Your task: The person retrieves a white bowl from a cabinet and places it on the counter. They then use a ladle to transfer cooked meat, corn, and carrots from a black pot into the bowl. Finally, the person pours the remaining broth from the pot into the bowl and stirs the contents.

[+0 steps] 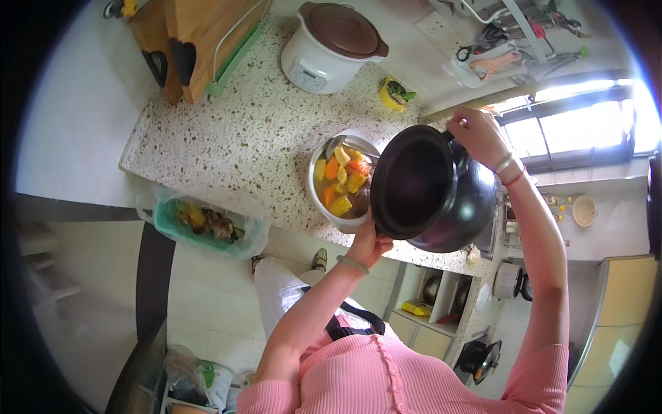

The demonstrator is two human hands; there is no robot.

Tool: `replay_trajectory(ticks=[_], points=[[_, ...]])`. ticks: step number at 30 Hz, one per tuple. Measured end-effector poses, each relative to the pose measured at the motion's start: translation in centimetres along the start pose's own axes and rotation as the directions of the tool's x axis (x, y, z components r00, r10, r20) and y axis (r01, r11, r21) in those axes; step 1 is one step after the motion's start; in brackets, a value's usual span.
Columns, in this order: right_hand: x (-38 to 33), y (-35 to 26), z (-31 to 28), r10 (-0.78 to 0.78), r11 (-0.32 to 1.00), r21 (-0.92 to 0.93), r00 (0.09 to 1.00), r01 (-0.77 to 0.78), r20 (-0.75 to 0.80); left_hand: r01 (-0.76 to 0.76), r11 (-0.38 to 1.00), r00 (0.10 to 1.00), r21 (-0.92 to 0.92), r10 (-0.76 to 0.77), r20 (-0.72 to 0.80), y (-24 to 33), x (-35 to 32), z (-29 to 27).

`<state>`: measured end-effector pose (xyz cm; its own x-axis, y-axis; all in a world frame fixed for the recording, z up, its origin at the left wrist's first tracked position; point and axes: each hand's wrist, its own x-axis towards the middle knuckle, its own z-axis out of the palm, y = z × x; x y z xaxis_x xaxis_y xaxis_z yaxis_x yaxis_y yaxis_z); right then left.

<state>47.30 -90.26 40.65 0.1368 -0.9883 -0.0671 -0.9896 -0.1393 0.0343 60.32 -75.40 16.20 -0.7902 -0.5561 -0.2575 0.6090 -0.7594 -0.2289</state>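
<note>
A large glossy black cooking pot point(476, 207) is tipped on its side over the counter, its dark mouth facing left toward a white bowl. My right hand point(480, 138) is closed on the handle at the pot's far side. Closed at the near side of the rim is my left hand point(370, 246); its fingertips are partly hidden by the pot. The white bowl point(314, 195) holds broth with corn pieces, orange carrot chunks and what looks like meat. A metal spoon or ladle point(335, 145) rests in it, and the pot's rim overlaps the bowl's right side.
On the speckled counter point(227, 141) stand a white electric cooker point(324, 72) with a brown lid and a small yellow container point(393, 95). Wooden cutting boards point(203, 41) lean at back left. A bag-lined green bin point(165, 217) with food scraps sits at the counter's front edge.
</note>
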Motion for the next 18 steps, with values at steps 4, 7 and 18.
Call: replay_trajectory(ticks=[4, 7, 18], points=[[-5.9, 6.1, 0.3, 0.254, 0.874, 0.439, 0.966, -0.209, -0.045, -0.045, 0.959, 0.975, 0.280, 0.104, -0.199, -0.3, -0.5, 2.9], [-10.5, 9.3, 0.9, 0.381, 0.714, 0.644, 0.924, -0.275, -0.028, -0.085, 0.881, 0.940, 0.466, 0.226, -0.255, -1.2, -0.6, 5.0], [-21.8, 23.1, 14.1, 0.469, 0.061, 0.979, 0.872, -0.195, 0.144, 0.052, 0.358, 0.831, 0.932, 0.503, -0.239, -6.6, 4.3, 9.4]])
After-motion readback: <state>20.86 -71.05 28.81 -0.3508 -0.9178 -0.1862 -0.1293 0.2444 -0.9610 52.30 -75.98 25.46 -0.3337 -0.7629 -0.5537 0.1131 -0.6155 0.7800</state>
